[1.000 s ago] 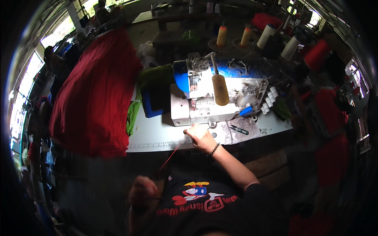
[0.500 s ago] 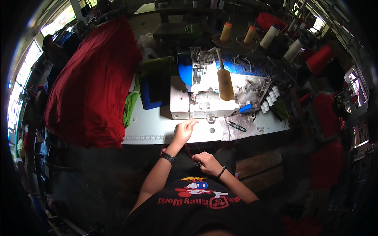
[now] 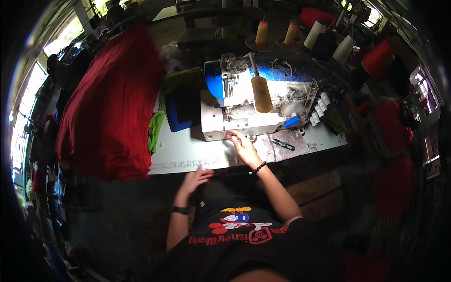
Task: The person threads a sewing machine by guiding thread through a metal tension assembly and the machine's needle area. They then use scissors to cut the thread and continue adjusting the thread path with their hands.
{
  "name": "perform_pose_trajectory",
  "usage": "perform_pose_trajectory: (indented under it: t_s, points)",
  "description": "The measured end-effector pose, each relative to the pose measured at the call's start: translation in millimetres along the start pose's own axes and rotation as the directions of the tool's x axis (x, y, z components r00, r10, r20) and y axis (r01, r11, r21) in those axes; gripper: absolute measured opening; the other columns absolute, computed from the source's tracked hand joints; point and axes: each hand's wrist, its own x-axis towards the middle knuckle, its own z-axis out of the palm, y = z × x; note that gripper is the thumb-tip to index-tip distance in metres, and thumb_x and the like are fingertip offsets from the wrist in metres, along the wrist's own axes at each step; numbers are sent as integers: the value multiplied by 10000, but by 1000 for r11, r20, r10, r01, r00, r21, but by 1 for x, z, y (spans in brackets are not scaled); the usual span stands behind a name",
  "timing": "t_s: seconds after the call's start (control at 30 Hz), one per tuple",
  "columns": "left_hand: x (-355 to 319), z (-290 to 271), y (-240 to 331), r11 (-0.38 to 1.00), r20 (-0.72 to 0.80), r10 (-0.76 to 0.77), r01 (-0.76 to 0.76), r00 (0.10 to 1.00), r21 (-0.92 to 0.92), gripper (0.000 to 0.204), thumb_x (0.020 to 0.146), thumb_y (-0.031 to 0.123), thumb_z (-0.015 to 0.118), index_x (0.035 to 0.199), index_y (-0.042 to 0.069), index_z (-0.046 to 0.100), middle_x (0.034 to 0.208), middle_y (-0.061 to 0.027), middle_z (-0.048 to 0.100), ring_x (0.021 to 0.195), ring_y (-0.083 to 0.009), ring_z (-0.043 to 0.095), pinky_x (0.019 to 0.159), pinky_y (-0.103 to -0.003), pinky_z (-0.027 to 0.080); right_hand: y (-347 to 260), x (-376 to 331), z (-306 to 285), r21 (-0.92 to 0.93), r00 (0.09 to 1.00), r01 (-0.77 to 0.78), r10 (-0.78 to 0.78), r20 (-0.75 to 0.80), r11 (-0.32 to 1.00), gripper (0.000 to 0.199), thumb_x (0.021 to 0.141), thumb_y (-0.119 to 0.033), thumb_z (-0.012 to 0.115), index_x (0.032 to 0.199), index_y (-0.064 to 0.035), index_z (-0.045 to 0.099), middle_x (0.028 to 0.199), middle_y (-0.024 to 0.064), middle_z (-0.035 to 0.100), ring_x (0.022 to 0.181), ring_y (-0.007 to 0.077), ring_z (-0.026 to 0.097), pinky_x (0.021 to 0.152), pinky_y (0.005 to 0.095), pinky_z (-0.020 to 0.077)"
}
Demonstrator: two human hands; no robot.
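At the front face of a white sewing machine (image 3: 256, 123), below its lit needle area, is my right hand (image 3: 245, 149). Its fingers are stretched out and apart, and I see nothing held in them. My left hand (image 3: 191, 181) hovers by the front edge of the white table (image 3: 181, 152), slightly blurred, fingers extended with nothing visible in them. Green-handled thread snips (image 3: 283, 144) lie on a greyish cloth (image 3: 292, 151) to the right of my right hand. A yellow-handled lamp (image 3: 261, 95) hangs over the machine.
A large heap of red fabric (image 3: 110, 113) covers the left side, with green cloth (image 3: 155, 131) beside it. Thread cones (image 3: 314, 35) stand behind the machine. Several small white spools (image 3: 320, 109) sit at its right end. A wooden bench (image 3: 314, 195) is below the table.
My right hand has moved up from my lap to the machine's front. My left hand has dropped back from the machine to the table edge. The view has shifted slightly.
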Motion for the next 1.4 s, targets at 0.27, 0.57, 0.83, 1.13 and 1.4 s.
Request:
perform_pose_trajectory:
  t_s: [0.27, 0.57, 0.83, 1.13, 1.4]
  points:
    - [-175, -218, -24, 666, -699, 476, 301, 534, 683, 269, 878, 263, 617, 956, 10, 665, 895, -148, 679, 898, -205, 655, 784, -359, 503, -27, -29, -54, -53, 978, -195, 190, -86, 979, 285, 890, 26, 428, 1139, -16, 560, 949, 89, 647, 794, 141, 612, 715, 270, 486]
    - [-132, -27, 133, 491, -505, 412, 282, 759, 824, 230, 851, 225, 648, 806, 0, 642, 629, -99, 620, 553, -178, 623, 542, -309, 474, -150, -38, -174, -582, 507, 102, -545, -668, 807, 197, 928, -254, 573, 985, -74, 628, 674, -7, 550, 577, 70, 511, 496, 245, 392]
    - [-144, 11, 187, 403, -273, 700, -50, 659, 914, 158, 838, 108, 650, 936, -16, 656, 876, -155, 660, 841, -233, 657, 687, -320, 519, -157, -12, -186, -872, 493, -294, -719, -490, 392, 215, 867, -341, 630, 904, -130, 639, 756, 45, 620, 654, 233, 624, 549, 328, 476]
    - [-215, -32, 151, 540, -540, 728, 133, 422, 831, 187, 888, 78, 597, 1041, -23, 634, 905, -140, 655, 817, -178, 643, 715, -286, 520, -150, -18, -179, -783, 472, -125, -657, -588, 610, 325, 847, -274, 687, 1100, -83, 614, 739, 5, 540, 614, 93, 507, 499, 240, 418]
    - [-109, 3, 174, 136, -81, 948, -164, 308, 977, 108, 854, 49, 619, 942, 7, 664, 969, -117, 657, 913, -246, 627, 789, -340, 502, -132, -24, -193, -743, 526, -68, -610, -594, 665, 291, 890, -273, 625, 1029, -18, 639, 805, 76, 639, 686, 156, 602, 611, 289, 487]
